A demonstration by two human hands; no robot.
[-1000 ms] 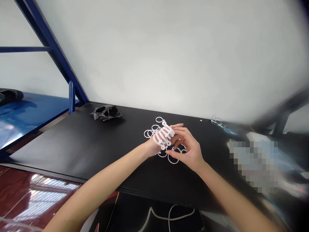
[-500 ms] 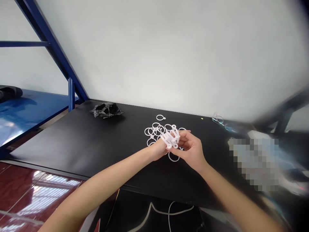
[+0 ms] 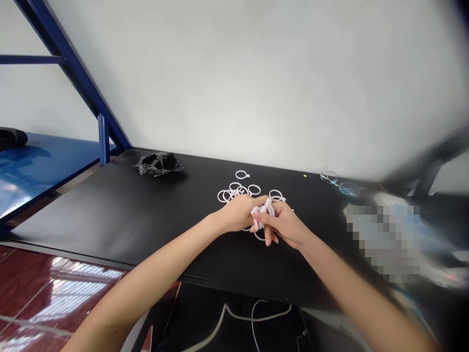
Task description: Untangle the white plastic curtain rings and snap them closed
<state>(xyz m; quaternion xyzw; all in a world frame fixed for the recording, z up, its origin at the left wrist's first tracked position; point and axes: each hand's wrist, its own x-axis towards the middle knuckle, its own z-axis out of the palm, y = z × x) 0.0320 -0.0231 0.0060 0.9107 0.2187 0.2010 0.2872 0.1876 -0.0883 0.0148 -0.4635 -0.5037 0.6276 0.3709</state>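
A bunch of white plastic rings with small round tabs sits around the fingers of my left hand, which is back-up with its fingers stretched through them, partly hidden. My right hand is closed on the same bunch, its thumb pressed over the rings. Behind and under my hands, more loose white rings lie in a loose pile on the black tabletop. One single ring lies apart, farther back.
A crumpled black plastic bag lies at the back left. Eyeglasses rest near the wall at right, beside a blurred, pixelated pale item. A blue metal frame stands at left. Cables show below the table's front edge.
The bunch of rings has moved from around the back of my left hand down to its fingers. My left hand has turned back-up, and my right thumb now lies over the rings.
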